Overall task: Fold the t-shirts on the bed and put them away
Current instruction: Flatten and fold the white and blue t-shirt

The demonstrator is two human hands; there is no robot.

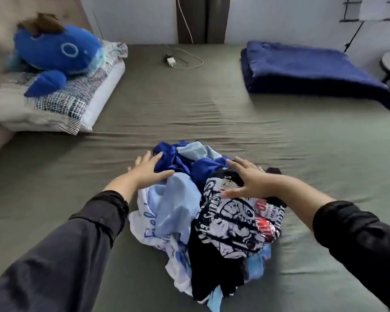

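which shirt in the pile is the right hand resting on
The black printed shirt: the right hand lies flat on it. The left hand touches the dark blue shirt.

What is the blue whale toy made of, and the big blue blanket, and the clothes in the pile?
The blue whale toy looks like soft plush: fuzzy and stuffed round. The folded blue blanket seems to be fleece or velvety cloth, thick with a slight sheen. The pile of t-shirts looks like thin knit fabric, probably cotton or a blend; it crumples loosely, and the black one has a printed picture.
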